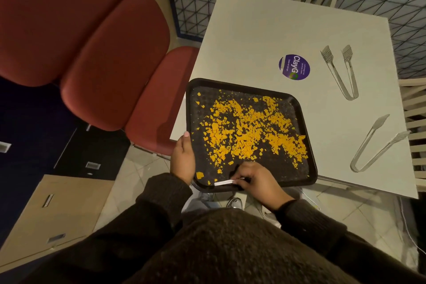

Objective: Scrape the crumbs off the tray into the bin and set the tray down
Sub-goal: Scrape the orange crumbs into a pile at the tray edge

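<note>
Head view shows the task at an early stage: the tray [306, 175] is loaded with crumbs [251, 131] across most of its floor, and none appear to have been removed. No bin can be identified with certainty in this view; judged from the task, the scraping into the bin and the setting down of the tray both remain to be done. The tray rests partly on the near left corner of the table [288, 34], with its near edge overhanging the floor. The left hand [184, 160] grips the tray's left rim, fingers wrapped under the edge and thumb lying along the top. The right hand [258, 182] sits at the near rim, fingertips pressed together in a pinch on a thin white strip [223, 183], which probably serves as the scraper; its material cannot be determined. The tray is dark, rectangular with rounded corners, a raised lip and a finely textured floor. Crumbs are bright orange-yellow, flat, angular flakes of mixed size, densest at centre and right. The table top is smooth, matt and pale. Two clear plastic tongs [341, 74] [378, 143] with ridged tips lie well apart to the right, and a round purple sticker [294, 67] sits just beyond the tray's far edge. Red padded seats [110, 60] stand to the left.
</note>
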